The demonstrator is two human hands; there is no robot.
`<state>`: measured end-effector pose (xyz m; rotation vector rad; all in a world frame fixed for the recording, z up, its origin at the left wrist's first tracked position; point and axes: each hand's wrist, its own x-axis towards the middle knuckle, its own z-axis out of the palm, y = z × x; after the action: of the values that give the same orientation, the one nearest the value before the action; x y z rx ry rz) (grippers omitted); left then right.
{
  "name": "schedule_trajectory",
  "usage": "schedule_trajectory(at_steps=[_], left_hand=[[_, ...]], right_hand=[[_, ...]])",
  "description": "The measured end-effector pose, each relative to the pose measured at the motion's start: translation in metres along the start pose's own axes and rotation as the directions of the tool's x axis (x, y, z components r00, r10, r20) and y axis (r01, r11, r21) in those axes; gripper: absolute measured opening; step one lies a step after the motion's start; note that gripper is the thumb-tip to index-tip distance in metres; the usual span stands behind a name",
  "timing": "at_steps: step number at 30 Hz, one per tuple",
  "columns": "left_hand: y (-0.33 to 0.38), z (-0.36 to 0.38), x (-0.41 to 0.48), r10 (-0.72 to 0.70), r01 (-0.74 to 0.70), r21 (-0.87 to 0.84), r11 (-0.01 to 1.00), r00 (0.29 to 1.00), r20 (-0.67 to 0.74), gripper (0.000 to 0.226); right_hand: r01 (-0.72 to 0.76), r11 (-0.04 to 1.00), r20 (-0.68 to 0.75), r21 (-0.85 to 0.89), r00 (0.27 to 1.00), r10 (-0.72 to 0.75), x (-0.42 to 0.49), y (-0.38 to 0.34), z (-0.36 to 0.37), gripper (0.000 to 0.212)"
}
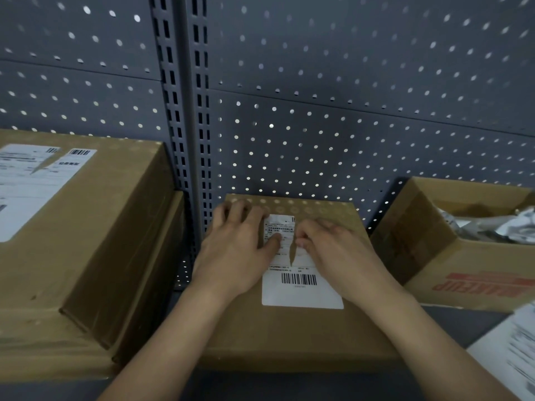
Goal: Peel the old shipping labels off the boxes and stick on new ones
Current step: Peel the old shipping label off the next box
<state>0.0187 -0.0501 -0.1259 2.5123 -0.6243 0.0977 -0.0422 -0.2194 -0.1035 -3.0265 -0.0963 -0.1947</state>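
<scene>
Left hand (234,250) lies flat, fingers straight, thumb pressing the white barcoded paper shipping label (301,293). Right hand (333,256) has its fingers curled at the label's creased middle; whether it pinches cannot be told. The label sits on top of the low brown cardboard box (289,337), centre. Judged early: this label is mostly stuck down, and the tall brown carton (95,227) on the left still carries one. Dark shelf (451,322); grey perforated metal back panel (347,111).

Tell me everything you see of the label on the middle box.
The label is white paper, stuck flat on the middle box's top. Small print fills its far part, a barcode sits lower, a blank strip nearest. A tear splits its middle, baring cardboard. The left hand's thumb presses it; the right hand's curled fingertips pinch the tear's edge.
</scene>
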Motion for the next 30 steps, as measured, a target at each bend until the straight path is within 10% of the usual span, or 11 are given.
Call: schedule_trajectory(at_steps=[11,22,30], left_hand=[[0.000,0.000,0.000,0.012,-0.012,0.001,1.000,1.000,-0.007,0.050],[-0.001,0.000,0.000,0.009,-0.009,-0.003,1.000,1.000,-0.011,0.050],[-0.001,0.000,-0.001,0.010,-0.010,-0.007,1.000,1.000,-0.009,0.051]], right_hand=[[0.027,0.979,0.083,-0.203,0.996,-0.010,0.003,-0.009,-0.003,0.031],[-0.006,0.986,-0.060,0.165,0.998,0.016,-0.008,0.007,-0.004,0.020],[0.058,0.998,-0.090,0.028,0.994,-0.055,-0.009,0.003,0.001,0.018]])
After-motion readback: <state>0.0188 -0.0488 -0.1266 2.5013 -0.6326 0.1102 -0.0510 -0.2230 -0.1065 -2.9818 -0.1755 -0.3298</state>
